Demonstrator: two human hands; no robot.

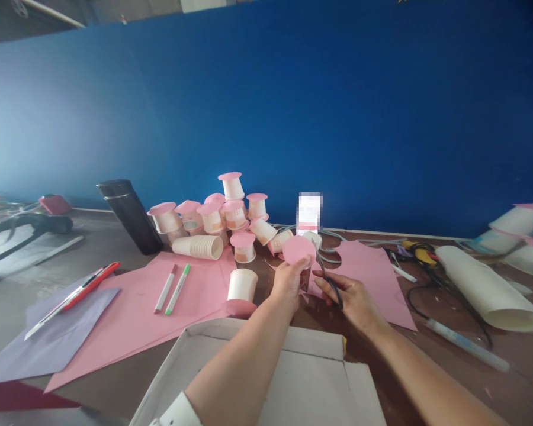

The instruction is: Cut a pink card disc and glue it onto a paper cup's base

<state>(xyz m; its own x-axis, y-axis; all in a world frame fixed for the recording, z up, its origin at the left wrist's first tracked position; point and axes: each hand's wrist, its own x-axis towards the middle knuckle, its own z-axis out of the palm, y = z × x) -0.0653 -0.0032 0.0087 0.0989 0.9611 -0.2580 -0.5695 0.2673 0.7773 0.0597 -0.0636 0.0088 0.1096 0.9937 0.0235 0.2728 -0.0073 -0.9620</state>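
Pinched in my left hand (288,281) is a round pink paper disc (298,249), held up with its flat face toward me. Whether a cup sits behind the disc is hidden. My right hand (347,299) has its fingers in the handles of dark scissors (335,290). The blades point up, close by the disc's right edge. Left of my hands, a white paper cup (242,286) stands on a pink disc. Behind it are several paper cups (212,219) topped with pink discs, some piled up and some tipped over.
Pink sheets (137,296) lie left with two markers (177,289) and a red utility knife (84,290) on purple paper. Nested cups (198,247) and a black bottle (131,216) are behind. Cardboard (311,378) lies in front; a paper roll (488,287) and cables right.
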